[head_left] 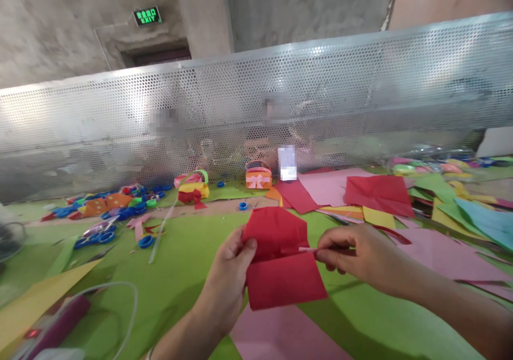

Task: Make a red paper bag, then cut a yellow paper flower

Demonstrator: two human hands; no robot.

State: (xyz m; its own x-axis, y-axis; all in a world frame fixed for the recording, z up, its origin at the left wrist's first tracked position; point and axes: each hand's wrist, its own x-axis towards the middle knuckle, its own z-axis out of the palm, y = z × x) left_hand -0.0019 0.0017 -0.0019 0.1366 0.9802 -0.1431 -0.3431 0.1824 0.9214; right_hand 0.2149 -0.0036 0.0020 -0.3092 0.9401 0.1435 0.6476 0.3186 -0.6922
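My left hand point(225, 279) grips the left edge of a folded red paper point(285, 282), thumb on top, in the air above the green table cover. The upper part of the paper has cut corners, and a crease runs across its middle. At the right edge of that crease my right hand point(355, 248) pinches a thin stick point(306, 249) with a pale pink tip. The tip lies over the red paper; whether it touches is not clear. A curved red strip point(395, 235) shows behind my right wrist. Under the red paper lies a pink sheet point(284, 333).
Small paper baskets point(258, 179) stand along the back, before a perforated metal screen point(336, 93). Blue-handled scissors point(94, 237) and tape rings lie left. Coloured sheets point(379, 194) pile up at right. A purple power strip point(60, 328) with a cable sits front left.
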